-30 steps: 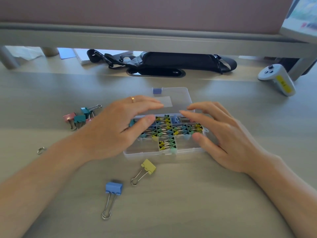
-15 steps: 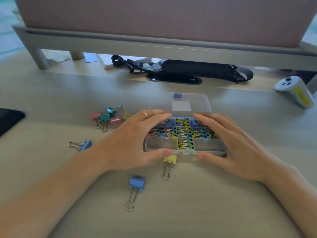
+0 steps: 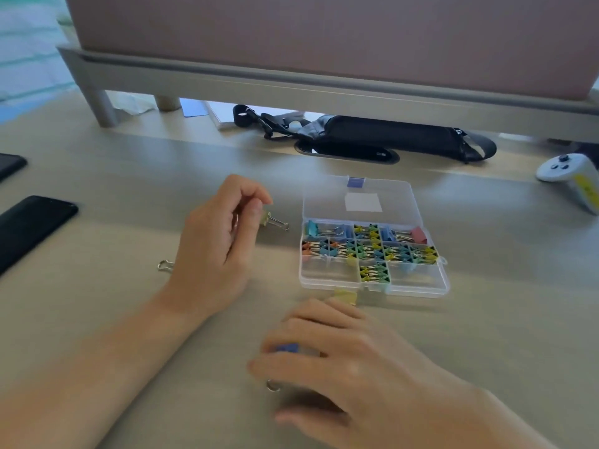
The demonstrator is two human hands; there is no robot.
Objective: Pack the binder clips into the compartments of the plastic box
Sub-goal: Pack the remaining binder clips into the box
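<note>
The clear plastic box (image 3: 418, 290) lies open on the desk, its lid (image 3: 393, 192) folded flat behind it. Most compartments hold coloured binder clips; two front ones look nearly bare. My left hand (image 3: 220, 241) is curled left of the box, thumb and forefinger pinching a pale green clip (image 3: 270, 219). My right hand (image 3: 343, 361), blurred, curls down over a blue clip (image 3: 287, 348) whose wire loop pokes out below the fingers. A yellow clip (image 3: 345, 298) lies at the box's front edge.
A wire loop of another clip (image 3: 165, 264) shows behind my left wrist. Two dark phones (image 3: 32, 228) lie far left. A white controller (image 3: 570, 176) sits far right, a black bag (image 3: 389, 134) under the raised shelf (image 3: 291, 89) at the back.
Both hands have left the box. The left went left to the loose clips, the right came back and down onto the blue clip. The view has swung so the box sits further right.
</note>
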